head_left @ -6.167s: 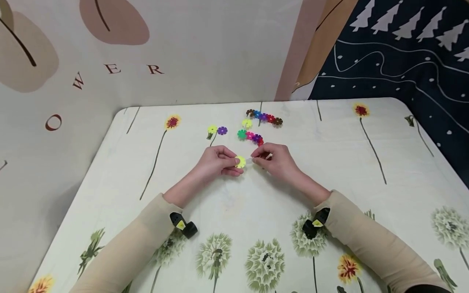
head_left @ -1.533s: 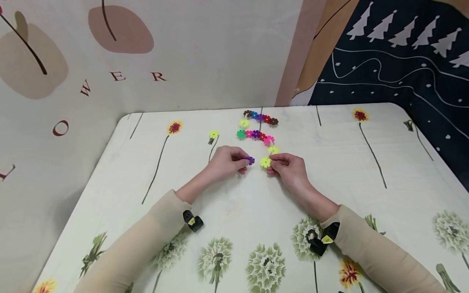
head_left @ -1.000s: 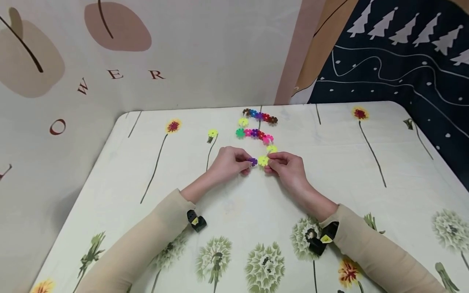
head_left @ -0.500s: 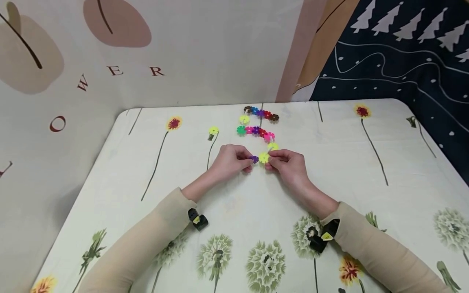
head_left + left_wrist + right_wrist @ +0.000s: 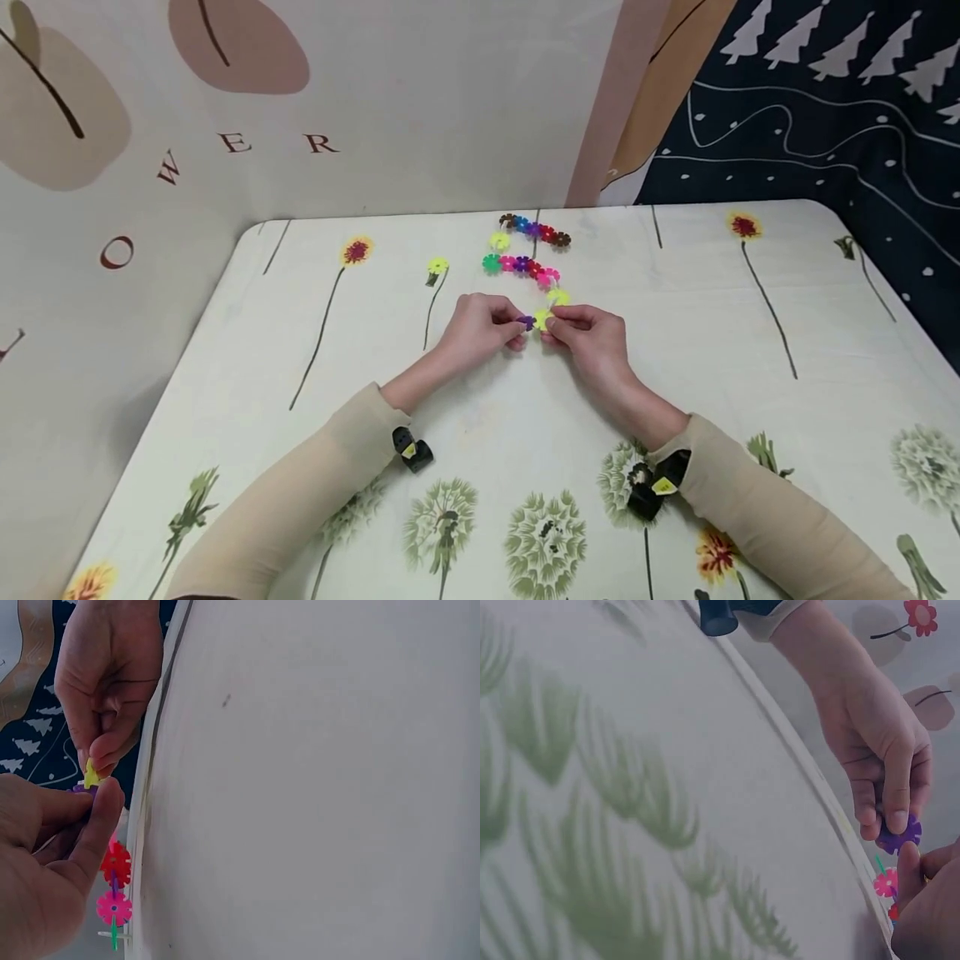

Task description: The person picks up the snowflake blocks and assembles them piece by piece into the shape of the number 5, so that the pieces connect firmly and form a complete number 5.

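My left hand (image 5: 480, 333) pinches a purple notched snowflake disc (image 5: 528, 322) between thumb and fingers. My right hand (image 5: 596, 342) pinches a yellow snowflake disc (image 5: 542, 320) at the near end of a winding multicoloured chain (image 5: 521, 264). Edge to edge, the purple and yellow discs meet between the hands; how deep their slots interlock cannot be told. The left wrist view has the yellow disc (image 5: 91, 776) just above the purple one (image 5: 81, 789), partly covered by fingertips. In the right wrist view, the purple disc (image 5: 901, 836) faces the camera beneath the left fingers.
A loose yellow disc (image 5: 437, 266) lies left of the chain. The chain runs back to a brown disc (image 5: 561, 239) near the table's far edge. A flower-printed cloth (image 5: 465, 433) covers the table, with patterned hangings (image 5: 450, 108) behind.
Since the oldest frame, the chain has gained pink and yellow discs, and the purple disc left the table for my left hand. Lately that hand has moved right, bringing purple against yellow.
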The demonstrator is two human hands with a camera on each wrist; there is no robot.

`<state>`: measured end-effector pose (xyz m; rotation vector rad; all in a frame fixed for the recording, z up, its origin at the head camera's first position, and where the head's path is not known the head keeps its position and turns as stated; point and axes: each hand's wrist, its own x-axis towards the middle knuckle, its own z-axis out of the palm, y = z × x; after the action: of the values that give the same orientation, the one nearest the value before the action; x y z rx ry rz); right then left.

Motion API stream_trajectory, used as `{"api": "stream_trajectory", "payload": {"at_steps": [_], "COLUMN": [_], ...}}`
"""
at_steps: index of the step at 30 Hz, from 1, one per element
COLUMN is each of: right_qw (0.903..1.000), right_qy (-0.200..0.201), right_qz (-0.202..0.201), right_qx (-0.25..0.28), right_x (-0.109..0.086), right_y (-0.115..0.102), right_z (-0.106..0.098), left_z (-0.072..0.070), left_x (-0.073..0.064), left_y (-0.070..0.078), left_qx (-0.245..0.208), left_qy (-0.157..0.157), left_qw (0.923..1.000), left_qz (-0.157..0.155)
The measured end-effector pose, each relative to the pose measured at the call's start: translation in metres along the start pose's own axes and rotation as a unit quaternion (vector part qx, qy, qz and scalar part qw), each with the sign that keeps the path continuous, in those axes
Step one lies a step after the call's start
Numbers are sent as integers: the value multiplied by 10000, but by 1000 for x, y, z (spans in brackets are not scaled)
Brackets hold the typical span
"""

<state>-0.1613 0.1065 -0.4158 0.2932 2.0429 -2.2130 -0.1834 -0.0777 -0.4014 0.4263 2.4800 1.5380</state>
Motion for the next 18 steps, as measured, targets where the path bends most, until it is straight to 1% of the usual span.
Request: {"api": "stream_trajectory", "payload": {"at_steps": [6,14,18], "right_qw": [10000,9999,10000], "right_qy": [93,50,-54], "right_qz": [-26,14,24], "right_qx": [18,94,20], "right_x": [0,1,2], "right_y": [-5,-8,-7], "right_z": [0,2,2], "left_z": [3,4,3], "left_x": [1,1,1], "left_y": [2,2,0], "left_qx": [-9,-124,-111], "left_qy": [150,148,162], "left_qw": [9997,9994,9996], "left_qz": [206,276,214]}}
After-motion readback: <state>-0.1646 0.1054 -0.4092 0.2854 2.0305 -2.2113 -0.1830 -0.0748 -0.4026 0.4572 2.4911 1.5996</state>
